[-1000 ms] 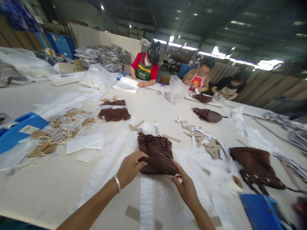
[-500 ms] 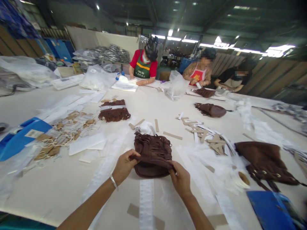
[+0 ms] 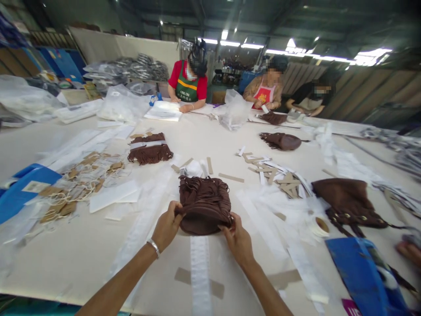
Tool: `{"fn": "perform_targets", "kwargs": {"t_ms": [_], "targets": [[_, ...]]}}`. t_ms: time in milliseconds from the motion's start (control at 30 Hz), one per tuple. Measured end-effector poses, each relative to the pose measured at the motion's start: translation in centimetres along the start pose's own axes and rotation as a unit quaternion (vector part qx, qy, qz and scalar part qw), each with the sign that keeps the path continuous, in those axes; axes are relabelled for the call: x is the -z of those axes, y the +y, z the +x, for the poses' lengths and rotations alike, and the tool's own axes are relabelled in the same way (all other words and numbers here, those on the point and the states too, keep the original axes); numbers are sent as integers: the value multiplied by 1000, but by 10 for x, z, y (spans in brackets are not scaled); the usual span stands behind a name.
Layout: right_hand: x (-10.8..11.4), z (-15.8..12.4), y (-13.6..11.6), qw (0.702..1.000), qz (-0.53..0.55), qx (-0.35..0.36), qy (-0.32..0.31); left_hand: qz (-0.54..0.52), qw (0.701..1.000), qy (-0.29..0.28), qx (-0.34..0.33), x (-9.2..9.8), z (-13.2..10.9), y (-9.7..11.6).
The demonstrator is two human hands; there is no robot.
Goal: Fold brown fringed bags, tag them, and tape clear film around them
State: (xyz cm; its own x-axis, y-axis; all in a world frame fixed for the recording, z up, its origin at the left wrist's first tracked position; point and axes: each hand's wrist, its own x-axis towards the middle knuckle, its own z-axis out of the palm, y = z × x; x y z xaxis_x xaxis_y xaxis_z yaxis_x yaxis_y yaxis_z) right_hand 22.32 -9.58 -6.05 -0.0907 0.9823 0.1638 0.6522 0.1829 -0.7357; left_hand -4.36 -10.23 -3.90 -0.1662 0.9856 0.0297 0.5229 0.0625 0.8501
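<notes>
A dark brown fringed bag (image 3: 204, 197) lies on the table in front of me, its rounded smooth base toward me and its fringe facing up. My left hand (image 3: 168, 224) pinches the near left side of the base, with a silver bracelet at the wrist. On the near right side, my right hand (image 3: 237, 239) grips the edge between thumb and fingers. A white paper strip (image 3: 200, 272) runs from under the bag toward me, across a grey-brown card strip (image 3: 184, 275).
Tags with strings (image 3: 94, 175) and a blue tool (image 3: 28, 186) lie left. Card strips (image 3: 276, 175), a tape roll (image 3: 320, 227), another brown bag (image 3: 345, 199) and a blue object (image 3: 353, 267) lie right. A banded fringed bag (image 3: 149, 149) lies further back. Several people (image 3: 189, 85) work across the table.
The bag's base now shows rounder and more spread between my hands. My right fingers have shifted along its near edge. The view has shifted slightly, and another hand appears at the right edge.
</notes>
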Motion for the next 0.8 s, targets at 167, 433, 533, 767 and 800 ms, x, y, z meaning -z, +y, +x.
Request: {"fn": "perform_targets", "kwargs": {"t_ms": [167, 433, 533, 767, 800], "targets": [[-6, 7, -9, 999, 8, 34, 37, -79, 996, -22, 26, 7, 3, 3], [-10, 3, 11, 997, 71, 28, -11, -220, 974, -35, 30, 10, -5, -3], [-18, 2, 20, 994, 97, 16, -44, -249, 967, -41, 19, 1, -5, -15], [17, 2, 5, 990, -70, 68, -106, -207, 978, -17, -18, 0, -6, -20], [26, 3, -4, 984, -115, 105, -84, -197, 980, -13, -21, 1, -7, -18]]}}
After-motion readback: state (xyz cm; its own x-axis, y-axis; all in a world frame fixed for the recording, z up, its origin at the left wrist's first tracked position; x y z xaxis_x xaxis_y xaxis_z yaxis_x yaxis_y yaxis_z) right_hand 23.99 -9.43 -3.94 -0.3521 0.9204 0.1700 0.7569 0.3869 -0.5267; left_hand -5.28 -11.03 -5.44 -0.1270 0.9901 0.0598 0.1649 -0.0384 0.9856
